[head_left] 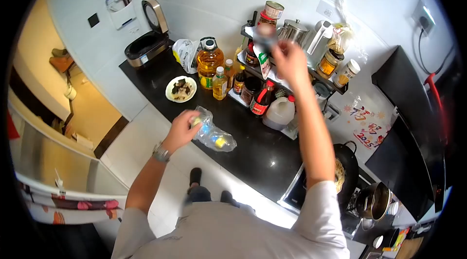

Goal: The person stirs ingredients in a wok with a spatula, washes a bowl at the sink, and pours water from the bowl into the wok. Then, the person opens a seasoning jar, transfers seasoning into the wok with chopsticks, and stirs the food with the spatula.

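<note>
My left hand (182, 131) grips a crumpled clear plastic bag (214, 135) with yellow and blue patches, over the front edge of the black counter. Raised at the seasoning rack (304, 78), my right hand (292, 63) has its fingers closed on a small dark container (265, 40) with a pinkish round end. Motion blurs this container, so its exact kind is unclear. Just below it a green-and-white packet (264, 63) leans on the rack. Left of the bag, a white plate (181, 89) holds dark and pale food pieces.
An open rice cooker (147, 48) stands at the counter's far left. A large oil bottle (209, 62), several sauce bottles and a white jug (280, 113) line the rack's front. At right are a wok (344, 166) with food and a pot (373, 201).
</note>
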### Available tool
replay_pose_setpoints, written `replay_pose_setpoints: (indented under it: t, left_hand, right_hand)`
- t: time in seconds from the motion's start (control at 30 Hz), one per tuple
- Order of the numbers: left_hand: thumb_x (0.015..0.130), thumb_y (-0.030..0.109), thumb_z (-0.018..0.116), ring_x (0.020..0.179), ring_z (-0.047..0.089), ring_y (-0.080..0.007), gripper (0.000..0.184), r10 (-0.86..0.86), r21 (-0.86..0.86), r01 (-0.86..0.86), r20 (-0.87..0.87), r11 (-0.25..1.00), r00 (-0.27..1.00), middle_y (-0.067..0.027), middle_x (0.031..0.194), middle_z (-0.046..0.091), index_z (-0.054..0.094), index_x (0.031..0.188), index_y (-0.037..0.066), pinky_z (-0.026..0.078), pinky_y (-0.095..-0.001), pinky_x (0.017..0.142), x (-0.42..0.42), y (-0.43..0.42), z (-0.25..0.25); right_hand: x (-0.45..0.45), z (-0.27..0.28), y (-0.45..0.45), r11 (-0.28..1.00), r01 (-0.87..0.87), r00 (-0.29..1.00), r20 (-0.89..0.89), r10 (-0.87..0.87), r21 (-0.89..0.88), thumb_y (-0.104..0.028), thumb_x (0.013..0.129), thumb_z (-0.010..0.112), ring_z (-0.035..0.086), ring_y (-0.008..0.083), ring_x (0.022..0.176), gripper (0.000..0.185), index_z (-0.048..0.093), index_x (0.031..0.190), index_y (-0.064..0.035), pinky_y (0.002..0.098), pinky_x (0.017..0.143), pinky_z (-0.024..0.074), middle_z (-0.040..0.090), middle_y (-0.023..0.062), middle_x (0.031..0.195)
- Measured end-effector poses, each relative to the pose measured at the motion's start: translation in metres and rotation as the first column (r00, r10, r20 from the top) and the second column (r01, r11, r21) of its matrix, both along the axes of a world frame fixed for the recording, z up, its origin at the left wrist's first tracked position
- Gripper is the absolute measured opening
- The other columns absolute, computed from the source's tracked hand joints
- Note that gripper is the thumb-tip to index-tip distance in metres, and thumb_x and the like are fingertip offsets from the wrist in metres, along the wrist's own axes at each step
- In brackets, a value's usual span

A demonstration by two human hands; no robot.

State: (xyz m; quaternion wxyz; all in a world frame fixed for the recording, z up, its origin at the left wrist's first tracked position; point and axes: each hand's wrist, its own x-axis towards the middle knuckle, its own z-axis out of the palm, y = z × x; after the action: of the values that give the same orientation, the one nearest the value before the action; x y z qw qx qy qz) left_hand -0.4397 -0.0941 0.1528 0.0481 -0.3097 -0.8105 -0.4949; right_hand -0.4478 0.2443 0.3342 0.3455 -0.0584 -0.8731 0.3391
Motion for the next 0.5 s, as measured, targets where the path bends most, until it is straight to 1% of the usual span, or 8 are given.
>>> replay_pose_setpoints:
  t: [0.07,0.2,0.27,0.3,0.33,0.37,0.4,0.5]
  left_hand:
    - [0.083,0.018,0.075,0.085,0.063,-0.0254,0.034,-0.05,-0.003,0.05,-0.07,0.999,0.996,-0.0125,0.099,0.063,0.062,0.11,0.002,0.052,-0.0343,0.076,-0.05,0.045,0.03]
    - [0.081,0.021,0.075,0.099,0.06,-0.0342,0.041,-0.098,0.097,0.136,-0.321,0.986,0.942,-0.017,0.109,0.06,0.06,0.112,0.0,0.049,-0.0396,0.087,-0.143,0.13,0.069]
    - [0.08,0.022,0.077,0.106,0.058,-0.0358,0.047,-0.104,0.12,0.151,-0.329,0.981,0.939,-0.0185,0.116,0.059,0.057,0.115,-0.002,0.047,-0.042,0.093,-0.175,0.165,0.089]
    - [0.079,0.023,0.078,0.109,0.057,-0.0369,0.051,-0.108,0.119,0.148,-0.294,0.982,0.95,-0.0192,0.119,0.058,0.056,0.117,-0.002,0.046,-0.0433,0.094,-0.19,0.181,0.1]
    - [0.077,0.025,0.079,0.112,0.056,-0.0385,0.059,-0.113,0.056,0.133,-0.278,0.989,0.954,-0.0203,0.122,0.057,0.053,0.122,-0.002,0.046,-0.0447,0.095,-0.207,0.195,0.107]
    - [0.075,0.027,0.081,0.112,0.055,-0.0407,0.068,-0.077,0.071,0.102,-0.292,0.992,0.953,-0.0229,0.122,0.056,0.049,0.126,-0.003,0.046,-0.0463,0.094,-0.221,0.209,0.112]
    - [0.074,0.029,0.081,0.112,0.055,-0.0412,0.072,-0.066,0.095,0.099,-0.308,0.991,0.949,-0.0238,0.12,0.056,0.047,0.127,-0.004,0.046,-0.0468,0.094,-0.235,0.221,0.116]
    - [0.07,0.031,0.084,0.108,0.056,-0.041,0.075,-0.05,0.12,0.094,-0.327,0.988,0.944,-0.0247,0.116,0.057,0.045,0.124,-0.004,0.047,-0.0476,0.09,-0.267,0.257,0.125]
  right_hand:
    - [-0.062,0.03,0.021,0.958,0.176,0.984,-0.08,-0.162,0.226,-0.036,0.086,0.066,0.063,0.0407,0.103,0.048,0.065,0.107,0.0066,0.0448,0.092,0.0496,0.065,0.0291,0.108]
    - [-0.141,0.077,0.035,0.849,0.348,0.933,-0.057,-0.356,0.397,-0.043,0.083,0.068,0.063,0.0423,0.103,0.059,0.063,0.114,0.0068,0.0438,0.093,0.0502,0.063,0.0301,0.111]
    - [-0.171,0.091,0.03,0.794,0.399,0.838,0.17,-0.519,0.459,-0.051,0.079,0.069,0.065,0.0388,0.104,0.066,0.063,0.114,0.0054,0.0429,0.09,0.052,0.065,0.0272,0.11]
    - [-0.183,0.094,0.027,0.777,0.414,0.824,0.168,-0.542,0.474,-0.051,0.079,0.069,0.065,0.0388,0.104,0.066,0.063,0.114,0.0054,0.0429,0.09,0.052,0.065,0.0272,0.11]
    - [-0.194,0.098,0.024,0.783,0.377,0.769,0.304,-0.563,0.495,-0.054,0.078,0.07,0.065,0.0366,0.104,0.067,0.065,0.111,0.0049,0.042,0.089,0.0529,0.067,0.0257,0.109]
    - [-0.206,0.101,0.025,0.793,0.34,0.693,0.435,-0.575,0.505,-0.056,0.077,0.07,0.066,0.0343,0.104,0.069,0.066,0.109,0.0045,0.0412,0.087,0.0539,0.068,0.0242,0.108]
    - [-0.22,0.092,0.033,0.767,0.364,0.678,0.415,-0.607,0.528,-0.059,0.075,0.071,0.068,0.0308,0.102,0.068,0.068,0.101,0.0036,0.0391,0.085,0.0548,0.07,0.0207,0.107]
    - [-0.233,0.084,0.037,0.751,0.427,0.629,0.431,-0.647,0.504,-0.056,0.071,0.074,0.068,0.0308,0.1,0.066,0.068,0.099,0.0044,0.0375,0.084,0.0554,0.07,0.0197,0.106]
